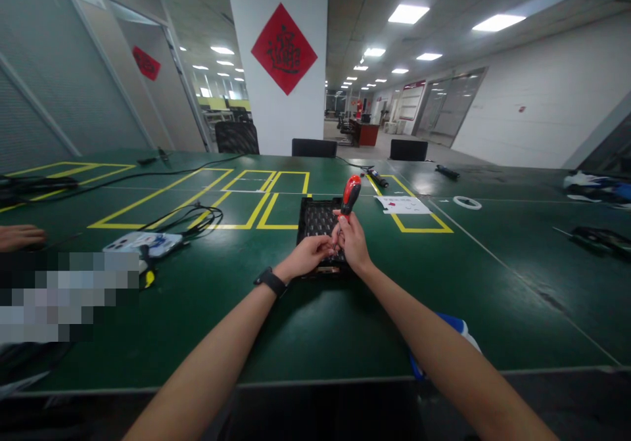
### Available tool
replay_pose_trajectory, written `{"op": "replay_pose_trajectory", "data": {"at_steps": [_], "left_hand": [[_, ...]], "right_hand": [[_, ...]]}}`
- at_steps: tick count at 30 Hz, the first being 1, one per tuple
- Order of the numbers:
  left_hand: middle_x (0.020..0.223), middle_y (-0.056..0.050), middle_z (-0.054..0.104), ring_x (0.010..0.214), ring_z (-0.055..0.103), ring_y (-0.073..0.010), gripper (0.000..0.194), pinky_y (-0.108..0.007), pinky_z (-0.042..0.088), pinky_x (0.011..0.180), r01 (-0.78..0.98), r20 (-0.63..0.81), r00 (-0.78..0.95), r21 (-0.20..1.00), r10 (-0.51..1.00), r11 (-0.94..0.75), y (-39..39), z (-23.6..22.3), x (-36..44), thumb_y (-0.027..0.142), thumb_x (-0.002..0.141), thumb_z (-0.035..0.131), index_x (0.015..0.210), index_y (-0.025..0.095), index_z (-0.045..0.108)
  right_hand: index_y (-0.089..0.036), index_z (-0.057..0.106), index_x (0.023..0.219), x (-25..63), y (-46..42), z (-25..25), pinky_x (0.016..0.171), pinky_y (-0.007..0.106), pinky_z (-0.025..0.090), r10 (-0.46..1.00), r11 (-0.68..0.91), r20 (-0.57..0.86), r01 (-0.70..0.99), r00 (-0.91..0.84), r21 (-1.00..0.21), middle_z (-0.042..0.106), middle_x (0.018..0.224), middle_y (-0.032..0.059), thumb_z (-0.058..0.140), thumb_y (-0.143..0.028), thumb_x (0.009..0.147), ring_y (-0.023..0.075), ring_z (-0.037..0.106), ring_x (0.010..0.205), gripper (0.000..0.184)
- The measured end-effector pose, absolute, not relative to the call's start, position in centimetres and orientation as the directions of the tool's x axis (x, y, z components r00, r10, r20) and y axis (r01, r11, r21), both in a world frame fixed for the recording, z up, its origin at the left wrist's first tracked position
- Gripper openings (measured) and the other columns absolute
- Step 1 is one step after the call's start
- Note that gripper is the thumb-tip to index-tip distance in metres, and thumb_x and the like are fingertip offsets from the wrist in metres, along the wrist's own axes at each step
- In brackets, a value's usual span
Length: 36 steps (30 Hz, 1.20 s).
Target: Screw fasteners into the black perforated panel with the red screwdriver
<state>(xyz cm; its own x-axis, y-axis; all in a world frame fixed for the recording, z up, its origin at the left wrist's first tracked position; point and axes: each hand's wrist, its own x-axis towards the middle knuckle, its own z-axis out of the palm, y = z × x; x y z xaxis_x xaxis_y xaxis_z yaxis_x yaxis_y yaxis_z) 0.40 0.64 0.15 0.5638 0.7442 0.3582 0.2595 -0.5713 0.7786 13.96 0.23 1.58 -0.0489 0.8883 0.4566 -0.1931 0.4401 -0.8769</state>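
A screwdriver [350,194] with a red and black handle stands almost upright, its tip end pointing down. My right hand [353,242] is closed around its lower part, below the thick of the handle. Close by, my left hand [315,249] has its fingers pinched together near the screwdriver's tip; whatever they hold is too small to make out. Both hands are over a black tray [319,216] with a grid of small pockets or bumps, lying on the green table. The hands hide its lower right portion. A dark watch band [271,282] circles my left wrist.
Black cables [210,214] and a phone-like object [142,244] lie to the left, near another person's hand [20,237]. A white paper [403,205], a white ring [467,202] and a dark tool [604,240] lie to the right. Something blue and white [456,326] sits beneath my right forearm.
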Motion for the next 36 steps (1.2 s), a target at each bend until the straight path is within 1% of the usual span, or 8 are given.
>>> {"op": "replay_pose_trajectory", "data": {"at_steps": [4, 8, 14, 19, 24, 29, 33, 36], "left_hand": [[0.068, 0.001, 0.057, 0.062, 0.051, -0.0102, 0.021, -0.021, 0.041, 0.060, 0.295, 0.346, 0.516, 0.787, 0.784, -0.542, 0.72, -0.05, 0.51, 0.032, 0.075, 0.057, 0.080, 0.012, 0.058], [0.063, 0.002, 0.053, 0.058, 0.047, -0.0089, 0.020, -0.020, 0.038, 0.056, 0.326, 0.371, 0.497, 0.758, 0.784, -0.565, 0.84, -0.22, 0.51, 0.032, 0.074, 0.059, 0.074, 0.012, 0.056], [0.069, 0.000, 0.058, 0.064, 0.049, -0.0095, 0.015, -0.020, 0.038, 0.062, 0.322, 0.409, 0.526, 0.715, 0.745, -0.620, 0.75, 0.06, 0.34, 0.023, 0.079, 0.051, 0.078, 0.012, 0.060], [0.076, -0.002, 0.062, 0.070, 0.053, -0.0114, 0.018, -0.022, 0.040, 0.068, 0.294, 0.387, 0.568, 0.729, 0.727, -0.618, 0.60, 0.40, 0.29, 0.021, 0.081, 0.047, 0.080, 0.012, 0.061], [0.070, 0.000, 0.060, 0.065, 0.052, -0.0106, 0.018, -0.021, 0.041, 0.064, 0.313, 0.371, 0.528, 0.751, 0.764, -0.581, 0.57, 0.23, 0.44, 0.028, 0.078, 0.053, 0.079, 0.012, 0.061], [0.067, 0.001, 0.058, 0.061, 0.051, -0.0097, 0.020, -0.021, 0.041, 0.060, 0.332, 0.380, 0.470, 0.760, 0.797, -0.558, 0.63, 0.00, 0.55, 0.031, 0.070, 0.062, 0.076, 0.012, 0.059], [0.068, 0.000, 0.059, 0.061, 0.050, -0.0095, 0.018, -0.021, 0.041, 0.060, 0.321, 0.393, 0.468, 0.759, 0.791, -0.566, 0.58, 0.14, 0.40, 0.029, 0.073, 0.059, 0.077, 0.012, 0.060], [0.072, -0.002, 0.063, 0.065, 0.054, -0.0108, 0.017, -0.022, 0.042, 0.065, 0.284, 0.401, 0.509, 0.758, 0.762, -0.588, 0.46, 0.46, 0.26, 0.027, 0.078, 0.054, 0.078, 0.012, 0.062]], "right_hand": [[-0.019, 0.048, 0.104, 13.81, 0.21, 1.51, 0.038, 0.015, 0.030, 0.874, 0.473, 0.485, -0.183, -0.023, -0.862, 0.045, 0.048, -0.0079, 0.041, -0.043, 0.085, 0.0045, 0.036, 0.037, 0.032], [-0.019, 0.047, 0.104, 13.72, 0.26, 1.45, 0.039, 0.015, 0.030, 0.871, 0.476, 0.490, -0.193, -0.028, -0.858, 0.046, 0.049, -0.0077, 0.043, -0.041, 0.084, 0.0046, 0.038, 0.038, 0.030], [-0.019, 0.046, 0.108, 13.82, 0.16, 1.62, 0.034, 0.014, 0.028, 0.885, 0.451, 0.465, -0.205, -0.021, -0.868, 0.050, 0.051, -0.0072, 0.040, -0.042, 0.085, 0.0036, 0.035, 0.034, 0.033], [-0.020, 0.047, 0.110, 13.97, 0.14, 1.60, 0.034, 0.015, 0.031, 0.896, 0.432, 0.443, -0.194, -0.020, -0.881, 0.048, 0.049, -0.0081, 0.038, -0.045, 0.085, 0.0036, 0.033, 0.031, 0.036], [-0.020, 0.048, 0.106, 13.81, 0.20, 1.36, 0.036, 0.015, 0.029, 0.882, 0.461, 0.471, -0.180, -0.010, -0.869, 0.046, 0.048, -0.0080, 0.042, -0.044, 0.084, 0.0046, 0.036, 0.036, 0.034], [-0.019, 0.048, 0.104, 13.61, 0.05, 1.39, 0.041, 0.016, 0.034, 0.871, 0.485, 0.492, -0.173, 0.003, -0.857, 0.045, 0.049, -0.0080, 0.044, -0.043, 0.083, 0.0058, 0.041, 0.040, 0.031], [-0.019, 0.047, 0.104, 13.64, -0.10, 1.57, 0.040, 0.015, 0.033, 0.867, 0.493, 0.498, -0.164, 0.010, -0.855, 0.046, 0.051, -0.0076, 0.045, -0.042, 0.083, 0.0049, 0.039, 0.039, 0.031], [-0.019, 0.047, 0.107, 13.73, -0.20, 1.70, 0.036, 0.015, 0.030, 0.876, 0.475, 0.482, -0.182, 0.008, -0.861, 0.048, 0.053, -0.0070, 0.038, -0.042, 0.086, 0.0036, 0.034, 0.035, 0.032]]}}
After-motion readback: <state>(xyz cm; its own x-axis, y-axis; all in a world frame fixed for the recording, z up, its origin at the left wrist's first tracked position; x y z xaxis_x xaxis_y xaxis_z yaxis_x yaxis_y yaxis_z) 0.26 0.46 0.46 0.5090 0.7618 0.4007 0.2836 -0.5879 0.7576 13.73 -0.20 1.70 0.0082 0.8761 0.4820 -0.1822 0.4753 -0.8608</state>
